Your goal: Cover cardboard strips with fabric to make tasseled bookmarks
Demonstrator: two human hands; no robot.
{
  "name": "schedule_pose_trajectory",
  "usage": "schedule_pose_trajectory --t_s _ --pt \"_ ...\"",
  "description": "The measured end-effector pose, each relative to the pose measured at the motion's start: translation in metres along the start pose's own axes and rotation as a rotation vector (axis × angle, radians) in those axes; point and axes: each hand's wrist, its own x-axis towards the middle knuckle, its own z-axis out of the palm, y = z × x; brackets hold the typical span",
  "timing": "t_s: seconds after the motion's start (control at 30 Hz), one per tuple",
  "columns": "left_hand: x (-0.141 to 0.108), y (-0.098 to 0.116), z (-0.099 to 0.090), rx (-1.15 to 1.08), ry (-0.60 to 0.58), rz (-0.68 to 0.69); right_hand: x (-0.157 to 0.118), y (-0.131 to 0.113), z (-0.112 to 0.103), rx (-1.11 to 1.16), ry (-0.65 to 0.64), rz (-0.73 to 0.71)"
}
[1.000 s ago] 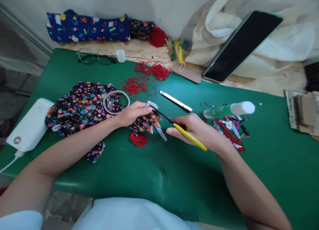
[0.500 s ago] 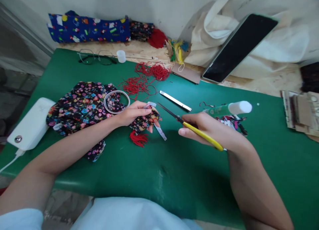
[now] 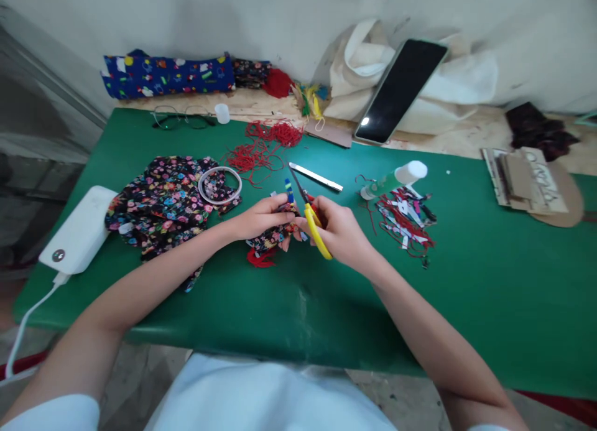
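My left hand (image 3: 262,218) is closed on a small floral fabric piece (image 3: 273,237), with a red tassel (image 3: 261,257) hanging below it. A narrow blue strip (image 3: 289,190) sticks up from the piece. Yellow-handled scissors (image 3: 318,233) are in my right hand (image 3: 339,231), their dark blades pointing up and left, close beside the blue strip. The fingertips of my right hand meet the right edge of the fabric piece. Left of my hands, a larger floral cloth (image 3: 163,201) lies with a pale ring (image 3: 200,185) on it.
Red cords (image 3: 254,156) and a slim metal cutter (image 3: 316,176) lie beyond my hands. A glue bottle (image 3: 396,179) and scraps (image 3: 405,222) are to the right. A phone (image 3: 401,92) leans at the back. A white power bank (image 3: 77,231) is left, cardboard pieces (image 3: 527,182) far right.
My right hand has moved left with the scissors to the fabric piece. The blades now point more steeply upward. A blue strip now shows at the top of the piece. The camera view has shifted right.
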Motion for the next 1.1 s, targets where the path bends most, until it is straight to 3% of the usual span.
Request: schedule_pose_trajectory --t_s 0.2,0.4,0.57,0.67,0.77,0.93,1.0,1.1 --pt "-0.019 0.005 0.017 0.092 -0.041 -0.103 -0.020 0.008 0.022 0.417 0.050 0.069" --pt "-0.042 0.017 0.026 0.324 -0.038 -0.172 -0.027 0.005 0.036 0.652 0.000 0.088" --pt "-0.054 0.026 0.011 0.466 -0.061 -0.200 -0.033 0.007 0.043 0.748 0.168 0.061" --pt "-0.056 0.032 -0.003 0.614 0.010 -0.203 -0.030 0.012 0.043 0.817 0.307 0.061" --pt "-0.057 0.037 -0.010 0.561 0.107 -0.218 -0.025 0.017 0.041 0.827 0.310 0.110" --pt "-0.057 0.036 -0.012 0.613 0.110 -0.193 -0.026 0.019 0.041 0.623 0.290 0.141" --pt "-0.055 0.032 -0.011 0.759 0.206 -0.108 -0.027 0.020 0.042 0.603 0.328 0.145" --pt "-0.053 0.025 -0.003 1.019 0.543 0.194 -0.026 0.022 0.043 0.665 0.406 0.164"
